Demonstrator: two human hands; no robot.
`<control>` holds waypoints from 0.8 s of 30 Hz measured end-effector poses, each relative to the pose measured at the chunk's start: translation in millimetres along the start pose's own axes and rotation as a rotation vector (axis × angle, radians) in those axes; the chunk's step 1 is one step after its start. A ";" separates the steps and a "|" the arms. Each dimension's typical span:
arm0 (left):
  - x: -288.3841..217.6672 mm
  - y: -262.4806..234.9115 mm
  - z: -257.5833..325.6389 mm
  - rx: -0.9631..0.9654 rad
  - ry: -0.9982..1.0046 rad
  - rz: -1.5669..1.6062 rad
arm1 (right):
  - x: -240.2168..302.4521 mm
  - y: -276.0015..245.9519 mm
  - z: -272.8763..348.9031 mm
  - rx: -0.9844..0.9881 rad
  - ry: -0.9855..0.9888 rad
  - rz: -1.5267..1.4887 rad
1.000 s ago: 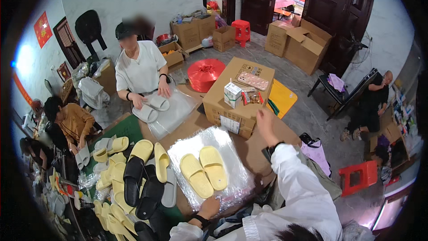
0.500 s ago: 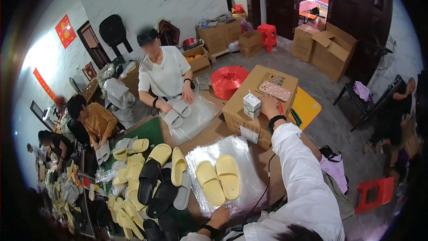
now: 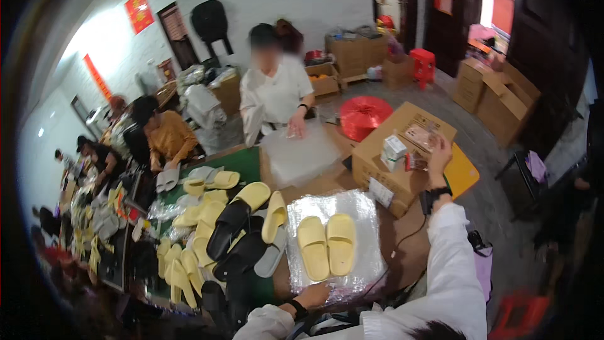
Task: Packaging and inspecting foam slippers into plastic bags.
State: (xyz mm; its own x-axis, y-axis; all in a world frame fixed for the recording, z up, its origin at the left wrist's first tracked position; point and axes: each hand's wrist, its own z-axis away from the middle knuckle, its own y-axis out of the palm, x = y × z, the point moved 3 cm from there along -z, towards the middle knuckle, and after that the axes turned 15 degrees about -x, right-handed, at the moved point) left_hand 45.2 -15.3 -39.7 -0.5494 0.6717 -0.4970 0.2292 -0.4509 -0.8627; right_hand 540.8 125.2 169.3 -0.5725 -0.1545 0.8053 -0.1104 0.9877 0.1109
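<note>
A pair of yellow slippers (image 3: 340, 255) lies side by side on a stack of clear plastic bags (image 3: 366, 211) in front of me. At the stack's near edge rests my left hand (image 3: 313, 294), its fingers curled together; what they hold, if anything, is hidden. My right hand (image 3: 440, 158) is raised over the cardboard box (image 3: 371, 162), beside a pink-patterned phone (image 3: 418, 134). Its fingers are bent inward and slightly blurred, and I cannot make out what is in them. A small white carton (image 3: 393, 152) and a reddish packet (image 3: 415, 162) sit on the box.
Yellow, black and grey slippers (image 3: 242, 255) are heaped to the left. Across the table a co-worker (image 3: 277, 91) reaches over another bag stack (image 3: 299, 157). Red twine (image 3: 366, 118) lies behind the box. A red stool (image 3: 519, 315) stands at lower right.
The view has turned left. My right hand has moved from the carton to the phone's right end, uncovering the reddish packet. The co-worker's grey slippers have left the far bag stack.
</note>
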 end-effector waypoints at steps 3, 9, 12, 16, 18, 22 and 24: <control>-19.3 -30.2 -9.9 0.066 0.026 0.084 | 38.4 -33.2 17.3 0.022 -0.034 -0.105; -98.6 -146.9 -32.4 -0.589 0.136 0.363 | 125.4 -119.1 171.3 0.616 -0.080 -0.093; -107.0 -179.4 -28.7 -0.899 0.184 0.245 | 148.6 -135.6 242.9 0.945 -0.259 -0.109; -83.9 -158.6 -31.8 -0.540 0.077 0.357 | 182.9 -129.6 270.1 1.094 -0.074 -0.150; -79.3 -166.8 -22.8 -0.547 0.111 0.493 | 197.7 -126.0 270.5 1.162 0.002 -0.042; -70.3 -146.5 -22.8 -0.466 0.118 0.080 | 211.8 -126.8 278.4 1.300 -0.170 0.004; -70.3 -140.9 -17.5 -0.556 0.229 -0.015 | 237.9 -127.0 271.3 1.357 -0.458 0.092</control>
State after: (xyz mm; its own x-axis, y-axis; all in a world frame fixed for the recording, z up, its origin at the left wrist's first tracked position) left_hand 65.6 11.2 115.1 -0.3826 0.8130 -0.4389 0.6426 -0.1072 -0.7587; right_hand 198.3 -43.8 188.7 -0.7976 -0.3444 0.4952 -0.5859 0.2472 -0.7718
